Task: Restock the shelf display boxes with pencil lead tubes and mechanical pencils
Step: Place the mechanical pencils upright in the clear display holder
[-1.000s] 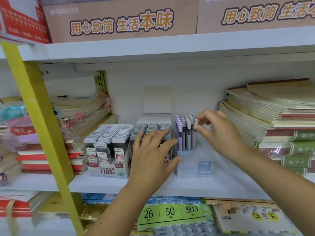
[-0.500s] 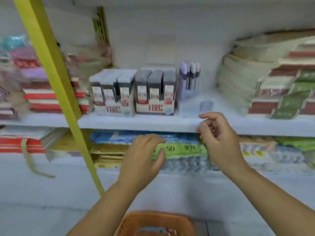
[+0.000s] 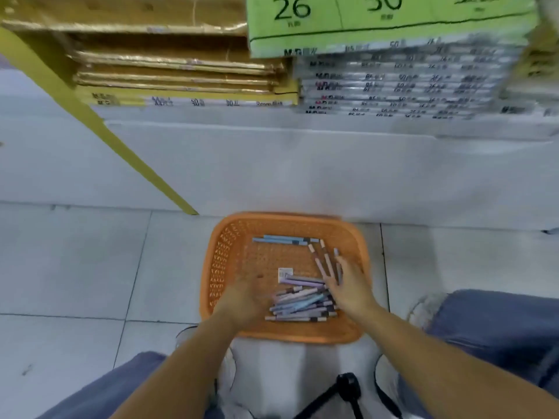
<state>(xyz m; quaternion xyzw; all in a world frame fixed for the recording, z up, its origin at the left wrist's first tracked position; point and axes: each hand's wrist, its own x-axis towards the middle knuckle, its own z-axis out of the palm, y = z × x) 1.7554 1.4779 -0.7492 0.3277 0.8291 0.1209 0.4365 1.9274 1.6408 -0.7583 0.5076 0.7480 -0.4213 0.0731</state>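
An orange plastic basket [image 3: 222, 261] sits on the floor tiles below the shelf, between my knees. Several mechanical pencils [image 3: 302, 300] in blue, lilac and grey lie in a loose pile in it, with a few more pencils [image 3: 287, 239] along its far side. My left hand [image 3: 245, 300] is inside the basket left of the pile, blurred, its fingers hard to make out. My right hand [image 3: 348, 285] reaches over the pile's right side with fingers spread, touching pencils there. The shelf display boxes are out of view.
The bottom shelf holds gold-wrapped packs [image 3: 169, 65] at left and stacked paper packs under a green label [image 3: 390, 22] at right. A yellow upright [image 3: 99, 122] slants down to the floor left of the basket. A small black tripod [image 3: 348, 388] stands by my feet.
My view has swung down from the shelf to the floor basket. Both hands have dropped from the display boxes into the basket of pencils.
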